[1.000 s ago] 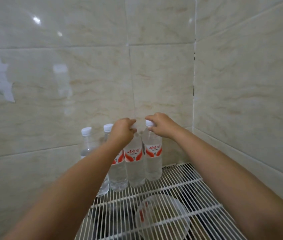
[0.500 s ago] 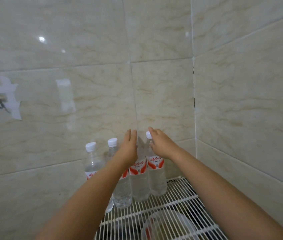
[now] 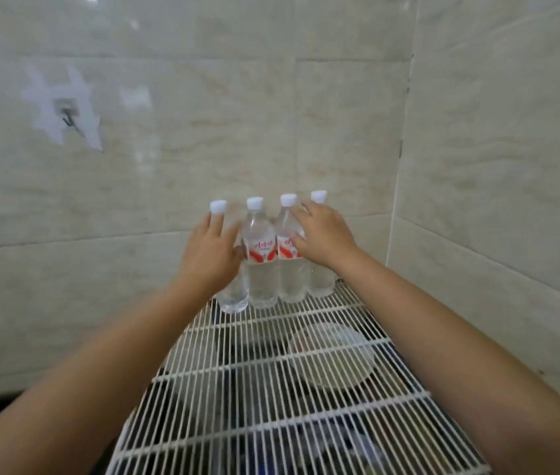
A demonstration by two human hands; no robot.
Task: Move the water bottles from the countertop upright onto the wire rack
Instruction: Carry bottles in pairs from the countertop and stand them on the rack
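Pale marbled wall tiles [image 3: 340, 132] backed the white wire rack [image 3: 271, 389] in the head view. Half a second before, both hands were up at the bottle caps; now they had dropped to the bottles' bodies. Four clear plastic water bottles with white caps [image 3: 259, 248] stood upright in a row at the rack's far edge. Left hand [image 3: 211, 250] and right hand [image 3: 323, 234], fingers spread, lay against the row's two ends.
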